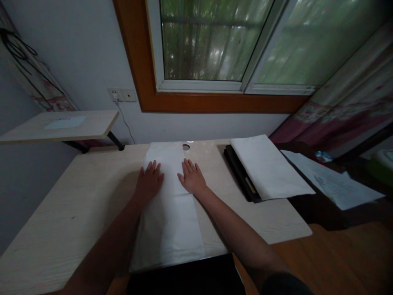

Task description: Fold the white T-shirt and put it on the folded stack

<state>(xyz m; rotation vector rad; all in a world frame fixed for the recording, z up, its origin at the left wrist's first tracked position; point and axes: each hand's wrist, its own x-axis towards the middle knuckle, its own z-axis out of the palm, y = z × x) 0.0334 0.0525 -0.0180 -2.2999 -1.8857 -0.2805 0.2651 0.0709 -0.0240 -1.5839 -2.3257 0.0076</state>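
A long white sheet [172, 217], which looks like paper or thin cloth, lies lengthwise on the pale wooden desk [76, 196], from its far edge to its near edge. My left hand [150, 180] rests flat on the sheet's left edge with the fingers spread. Across from it, my right hand [193, 175] lies palm down at the right edge, fingers stretched forward and thumb pointing left. Neither hand grips anything. Faint creases run across the sheet below the hands.
To the right, white paper [270, 168] lies on black folders [241, 176]. A drawn-on sheet [334, 178] rests on dark furniture farther right. A raised shelf [92, 123] stands at the back left, near a wall socket [122, 95] with a cable. A round hole [186, 147] pierces the desk.
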